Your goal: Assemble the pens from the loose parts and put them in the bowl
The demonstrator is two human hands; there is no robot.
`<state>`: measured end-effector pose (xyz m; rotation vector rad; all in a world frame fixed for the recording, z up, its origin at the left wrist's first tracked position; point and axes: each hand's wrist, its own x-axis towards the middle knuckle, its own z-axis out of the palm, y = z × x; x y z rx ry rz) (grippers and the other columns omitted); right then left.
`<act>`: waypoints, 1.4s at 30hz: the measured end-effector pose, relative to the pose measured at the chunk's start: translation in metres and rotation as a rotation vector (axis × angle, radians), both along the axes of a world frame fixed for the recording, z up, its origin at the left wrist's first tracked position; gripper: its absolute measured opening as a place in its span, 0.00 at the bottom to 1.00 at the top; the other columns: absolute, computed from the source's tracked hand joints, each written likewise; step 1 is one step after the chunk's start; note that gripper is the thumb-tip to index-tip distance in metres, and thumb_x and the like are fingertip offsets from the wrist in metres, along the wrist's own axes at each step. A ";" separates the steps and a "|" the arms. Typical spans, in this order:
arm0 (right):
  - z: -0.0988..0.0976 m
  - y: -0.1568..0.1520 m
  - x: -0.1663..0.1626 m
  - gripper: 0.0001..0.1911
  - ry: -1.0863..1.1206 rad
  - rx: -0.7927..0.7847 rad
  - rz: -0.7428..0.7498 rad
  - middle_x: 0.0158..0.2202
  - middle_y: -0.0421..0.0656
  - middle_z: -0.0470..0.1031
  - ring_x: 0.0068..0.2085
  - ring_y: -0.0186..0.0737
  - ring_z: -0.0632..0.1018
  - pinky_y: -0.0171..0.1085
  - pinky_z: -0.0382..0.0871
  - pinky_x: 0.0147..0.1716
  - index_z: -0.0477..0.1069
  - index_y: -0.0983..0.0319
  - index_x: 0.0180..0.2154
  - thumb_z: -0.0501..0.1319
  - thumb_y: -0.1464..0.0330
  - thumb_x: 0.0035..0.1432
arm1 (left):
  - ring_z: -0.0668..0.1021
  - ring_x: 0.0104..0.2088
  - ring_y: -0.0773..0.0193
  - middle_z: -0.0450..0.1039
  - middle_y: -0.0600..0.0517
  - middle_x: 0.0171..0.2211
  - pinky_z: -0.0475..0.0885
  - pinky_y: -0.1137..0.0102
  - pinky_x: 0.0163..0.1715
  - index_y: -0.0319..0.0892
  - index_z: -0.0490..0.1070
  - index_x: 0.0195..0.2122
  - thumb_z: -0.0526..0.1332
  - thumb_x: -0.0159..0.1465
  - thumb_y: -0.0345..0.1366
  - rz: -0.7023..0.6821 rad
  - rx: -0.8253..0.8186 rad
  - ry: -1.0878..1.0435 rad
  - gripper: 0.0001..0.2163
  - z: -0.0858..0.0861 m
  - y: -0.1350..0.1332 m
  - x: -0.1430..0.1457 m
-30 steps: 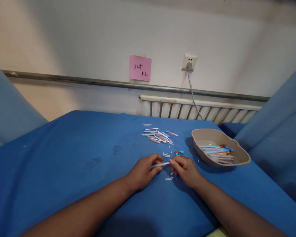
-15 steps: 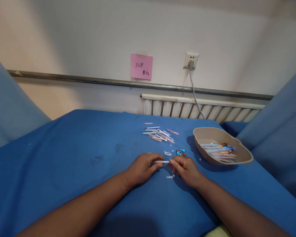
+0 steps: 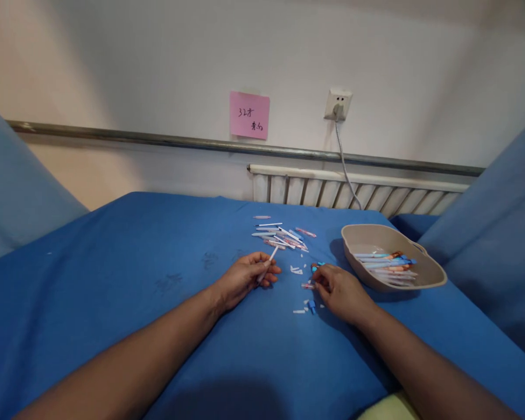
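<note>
My left hand (image 3: pixel 245 275) rests on the blue cloth with its fingers curled round a thin white pen tube (image 3: pixel 269 261) that points up and away. My right hand (image 3: pixel 339 289) lies a little to the right, fingers pinched on a small pink and blue pen piece (image 3: pixel 308 286). Small white and blue bits (image 3: pixel 305 306) lie between and below the hands. A loose pile of pen parts (image 3: pixel 280 236) sits just beyond the left hand.
A beige tray (image 3: pixel 429 274) holding several assembled pens (image 3: pixel 387 262) stands to the right of my right hand. The blue-covered table (image 3: pixel 114 274) runs to a wall with a radiator (image 3: pixel 354 192), a pink note (image 3: pixel 249 115) and a socket with a cable (image 3: pixel 338 105).
The hands have come apart. The left hand kept the white tube and turned it upward; the right hand let go of its end and moved right onto the small pieces.
</note>
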<state>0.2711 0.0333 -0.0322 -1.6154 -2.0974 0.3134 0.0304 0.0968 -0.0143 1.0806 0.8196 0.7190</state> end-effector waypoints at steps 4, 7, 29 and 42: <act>0.003 -0.003 -0.002 0.07 -0.088 -0.029 0.049 0.38 0.44 0.75 0.40 0.41 0.73 0.36 0.62 0.40 0.70 0.60 0.36 0.58 0.74 0.55 | 0.78 0.28 0.66 0.77 0.47 0.32 0.69 0.74 0.27 0.38 0.67 0.35 0.66 0.57 0.34 0.009 -0.055 -0.045 0.09 0.001 0.002 -0.003; 0.003 -0.003 -0.005 0.07 -0.108 -0.020 0.089 0.38 0.45 0.74 0.40 0.41 0.73 0.38 0.62 0.40 0.70 0.61 0.37 0.55 0.74 0.58 | 0.77 0.27 0.67 0.76 0.48 0.32 0.69 0.75 0.27 0.38 0.68 0.35 0.66 0.56 0.35 0.024 -0.029 -0.023 0.10 -0.001 0.002 -0.002; -0.001 0.000 -0.006 0.11 0.346 0.056 0.212 0.35 0.43 0.73 0.39 0.39 0.73 0.39 0.66 0.43 0.73 0.59 0.41 0.53 0.68 0.63 | 0.76 0.39 0.62 0.76 0.51 0.39 0.67 0.72 0.42 0.41 0.73 0.42 0.52 0.65 0.35 -0.212 0.879 0.581 0.11 0.004 -0.020 0.004; 0.006 -0.011 -0.020 0.08 0.248 0.031 0.256 0.33 0.42 0.72 0.36 0.39 0.73 0.42 0.65 0.45 0.70 0.59 0.38 0.54 0.72 0.61 | 0.76 0.37 0.62 0.76 0.52 0.37 0.66 0.72 0.36 0.44 0.71 0.42 0.55 0.65 0.36 -0.258 1.070 0.760 0.08 0.006 -0.033 0.007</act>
